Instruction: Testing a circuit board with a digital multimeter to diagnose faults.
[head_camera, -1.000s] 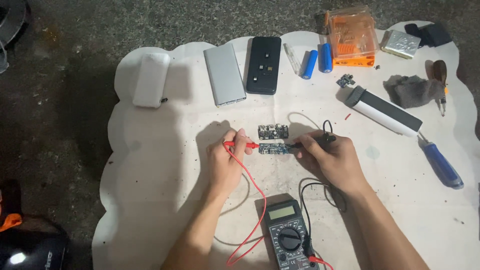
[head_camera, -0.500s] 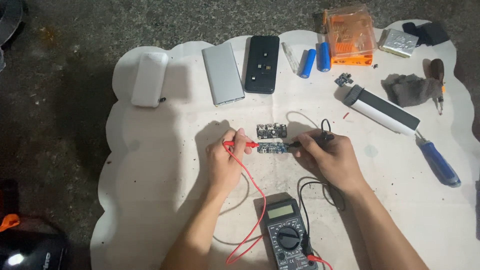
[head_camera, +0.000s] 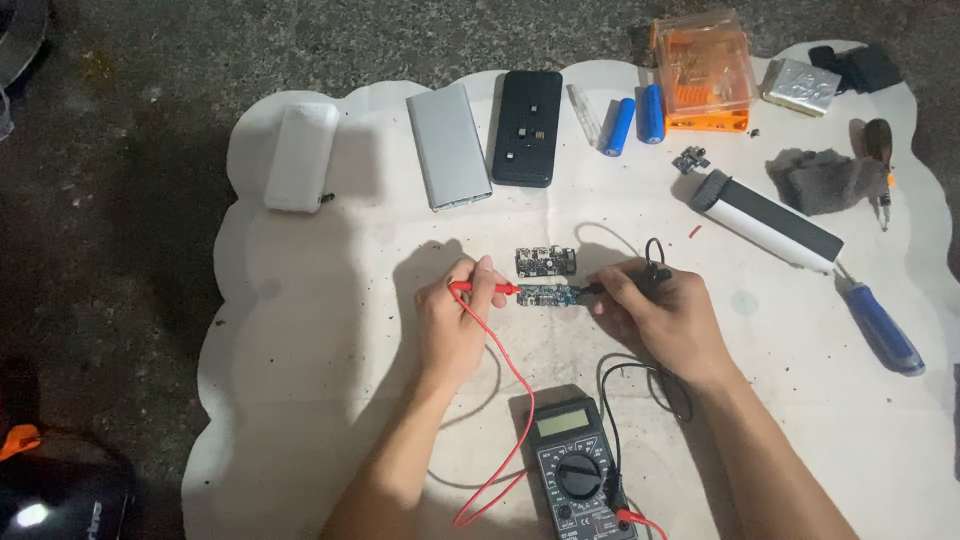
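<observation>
1. hands meet over a small blue circuit board (head_camera: 543, 296) lying flat near the middle of a white scalloped mat (head_camera: 300, 400).
2. left hand (head_camera: 452, 318) is pinched shut on a red probe (head_camera: 485, 288), whose tip touches the board's left end.
3. right hand (head_camera: 662, 312) is closed around a black probe (head_camera: 612, 286), whose tip meets the board's right end.
4. second circuit board (head_camera: 546, 261) lies just behind the first, apart from both hands.
5. red and black leads run back to a dark multimeter (head_camera: 578, 470) between the forearms.
6. white power bank (head_camera: 301, 156), silver power bank (head_camera: 449, 146) and black power bank (head_camera: 528, 127) lie along the far edge, beside two blue battery cells (head_camera: 634, 119) and an orange plastic box (head_camera: 703, 72).
7. blue-handled screwdriver (head_camera: 880, 325) rests at the right.
</observation>
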